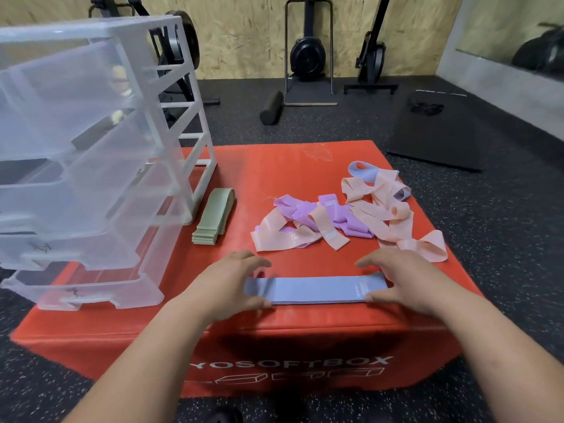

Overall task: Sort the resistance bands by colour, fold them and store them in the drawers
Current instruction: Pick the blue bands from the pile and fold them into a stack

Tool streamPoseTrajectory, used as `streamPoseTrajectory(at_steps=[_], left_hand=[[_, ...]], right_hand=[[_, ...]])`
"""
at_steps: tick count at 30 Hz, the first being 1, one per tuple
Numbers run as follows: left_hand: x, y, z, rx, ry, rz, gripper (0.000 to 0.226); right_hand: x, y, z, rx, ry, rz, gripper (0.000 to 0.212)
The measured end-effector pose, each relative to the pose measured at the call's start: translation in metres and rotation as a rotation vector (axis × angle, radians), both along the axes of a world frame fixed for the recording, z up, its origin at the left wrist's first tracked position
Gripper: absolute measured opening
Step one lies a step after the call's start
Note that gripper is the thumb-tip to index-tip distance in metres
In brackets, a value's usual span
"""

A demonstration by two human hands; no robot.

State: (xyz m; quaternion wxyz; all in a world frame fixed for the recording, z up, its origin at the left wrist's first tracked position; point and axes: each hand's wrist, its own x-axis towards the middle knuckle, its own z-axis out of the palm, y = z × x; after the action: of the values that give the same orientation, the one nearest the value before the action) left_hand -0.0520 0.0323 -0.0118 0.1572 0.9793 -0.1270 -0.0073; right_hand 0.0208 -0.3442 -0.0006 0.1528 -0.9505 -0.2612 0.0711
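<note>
Two hands work a flat blue-grey resistance band (316, 290) laid along the near edge of the red soft plyo box (274, 175). Left hand (227, 285) rests on the band's left end, fingers spread, thumb tucked at its near edge. Right hand (396, 277) covers the right end, fingers fanned apart, thumb pressing the near corner. Neither hand is closed around it; they're pinning it flat.

White lettering on the box's front face reads "YOSOFTBOX", with its start hidden behind the left forearm, and outline drawings of boxes sit below.

Toward the far right corner lies a tangled heap of peach and purple bands (351, 218), with one more blue-grey band (364, 171) at its far end. Small white print shows on a few, too small to read. Stacked green bands (215, 216) lie just beside the clear plastic drawer unit (91, 154), which occupies the left side of the box, drawers pulled out.
</note>
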Motion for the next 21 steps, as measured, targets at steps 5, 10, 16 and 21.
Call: streamPoseTrajectory(at_steps=[5, 10, 16, 21], left_hand=[[0.033, -0.037, 0.007, -0.061, -0.087, -0.026, 0.075], [0.073, -0.077, 0.006, -0.110, -0.177, -0.029, 0.062], [0.111, -0.093, -0.012, -0.179, -0.179, -0.022, 0.060], [0.132, -0.097, -0.023, -0.211, -0.212, -0.006, 0.053]], right_hand=[[0.017, 0.006, 0.014, 0.166, -0.049, -0.138, 0.044], [0.075, -0.002, 0.015, 0.165, -0.047, -0.272, 0.050], [0.179, -0.005, 0.023, -0.120, -0.117, -0.346, 0.061], [0.250, 0.007, 0.022, -0.316, -0.091, -0.345, 0.056]])
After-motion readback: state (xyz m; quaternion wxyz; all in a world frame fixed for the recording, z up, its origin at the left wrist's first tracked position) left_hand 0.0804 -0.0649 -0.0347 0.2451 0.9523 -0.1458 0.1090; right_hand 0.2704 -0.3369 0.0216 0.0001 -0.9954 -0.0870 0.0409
